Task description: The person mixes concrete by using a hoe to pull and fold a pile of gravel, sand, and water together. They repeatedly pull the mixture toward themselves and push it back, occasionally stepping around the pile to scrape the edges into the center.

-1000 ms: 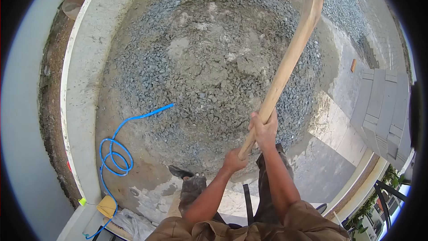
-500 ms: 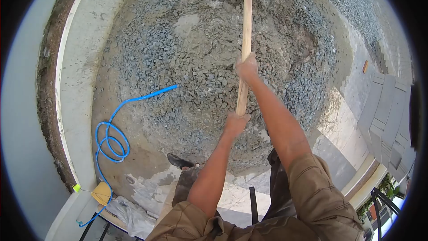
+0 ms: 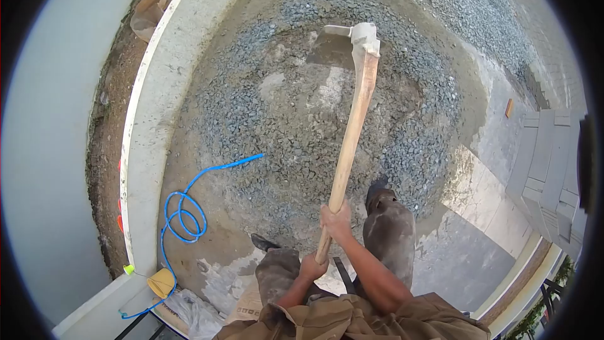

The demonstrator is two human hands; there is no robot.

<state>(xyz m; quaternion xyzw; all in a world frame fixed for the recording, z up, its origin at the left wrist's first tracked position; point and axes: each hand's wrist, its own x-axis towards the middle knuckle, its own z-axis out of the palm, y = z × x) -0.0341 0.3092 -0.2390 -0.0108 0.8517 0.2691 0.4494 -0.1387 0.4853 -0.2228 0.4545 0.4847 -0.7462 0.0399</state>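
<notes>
A hoe with a long wooden handle (image 3: 353,132) and a pale, mud-coated metal head (image 3: 365,36) is raised over a mound of wet gravel mix (image 3: 296,113). Its flat blade points to the left. My left hand (image 3: 312,267) is closed round the bottom end of the handle. Higher up, my right hand (image 3: 336,219) grips the same handle. The hoe head looks clear of the gravel.
A coiled blue hose (image 3: 182,214) lies left of the mound, near a low concrete kerb (image 3: 160,69). A yellow container (image 3: 161,283) and plastic sheeting (image 3: 192,308) are at lower left. Stacked grey blocks (image 3: 547,170) stand at the right; my boots flank the mound's near edge.
Both hands have drawn back toward my body with the hoe, and its head has come up nearer to the camera. My right boot now shows at the gravel. The view has shifted.
</notes>
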